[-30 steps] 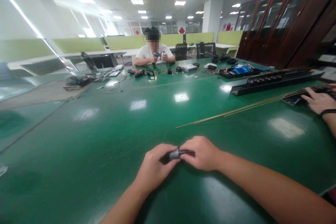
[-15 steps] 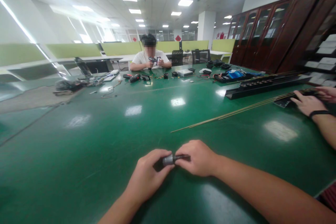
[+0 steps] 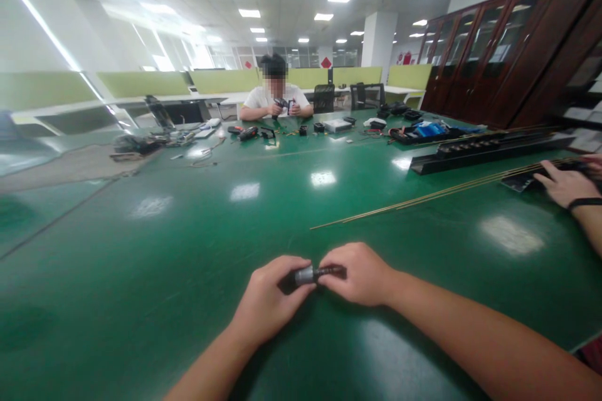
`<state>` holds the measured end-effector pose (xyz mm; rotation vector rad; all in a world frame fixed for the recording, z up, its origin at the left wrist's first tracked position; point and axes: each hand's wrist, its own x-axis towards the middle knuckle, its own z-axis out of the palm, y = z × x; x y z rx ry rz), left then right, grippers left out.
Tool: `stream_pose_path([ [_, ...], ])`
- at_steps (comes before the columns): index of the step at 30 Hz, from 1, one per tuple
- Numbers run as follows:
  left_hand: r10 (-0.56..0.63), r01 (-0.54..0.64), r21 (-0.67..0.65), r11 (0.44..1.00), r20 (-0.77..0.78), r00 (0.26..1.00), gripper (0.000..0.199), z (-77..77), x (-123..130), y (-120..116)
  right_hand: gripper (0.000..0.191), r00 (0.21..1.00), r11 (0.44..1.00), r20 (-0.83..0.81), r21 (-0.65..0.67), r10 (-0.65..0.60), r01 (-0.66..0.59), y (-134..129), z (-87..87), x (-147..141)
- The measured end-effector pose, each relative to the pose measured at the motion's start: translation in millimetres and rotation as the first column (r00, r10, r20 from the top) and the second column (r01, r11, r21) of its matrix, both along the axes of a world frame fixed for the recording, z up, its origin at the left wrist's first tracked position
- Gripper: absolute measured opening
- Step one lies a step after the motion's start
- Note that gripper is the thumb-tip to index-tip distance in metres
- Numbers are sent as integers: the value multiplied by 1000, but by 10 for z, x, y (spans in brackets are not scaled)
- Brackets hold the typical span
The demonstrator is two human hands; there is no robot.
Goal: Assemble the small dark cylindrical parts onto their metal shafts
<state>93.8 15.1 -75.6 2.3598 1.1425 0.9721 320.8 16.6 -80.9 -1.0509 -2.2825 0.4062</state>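
your left grip [image 3: 269,294] holding grey cylinder [image 3: 305,275]; your right grip [image 3: 361,273] pinching dark slender piece [image 3: 332,270] at its end, above green surface [image 3: 188,232].

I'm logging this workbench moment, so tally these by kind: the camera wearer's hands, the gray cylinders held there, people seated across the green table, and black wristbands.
Left hand and right hand: 2
Gray cylinder: 1
Person seated across: 1
Black wristband: 1
Total: 5

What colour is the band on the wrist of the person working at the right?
Black, clearest in the head view.
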Motion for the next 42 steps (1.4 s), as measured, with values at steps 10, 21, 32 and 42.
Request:
stream_pose_path([
  [10, 22, -22, 24, 999, 3, 1000, 25, -17, -35, -8, 15, 999, 1000, -38, -10, -29, 29, -1, 14, 26],
  [21, 35, -35, 35, 999, -10, 999, 26, 2, -82, -5, 14, 998, 1000, -62, -16, -27, 26, 9, 6, 36],
  [32, 48, -47, 66, 997, -17, 999, 26, 36, -98, 11, 13, 996, 998, -77, -45, -53, 50, 3, 23, 47],
  [42, 87, -87, 1, 996, 1, 996, 27, 50, -114, 9, 10, 991, 997, -114, -42, -66, 61, 23, 57, 91],
])
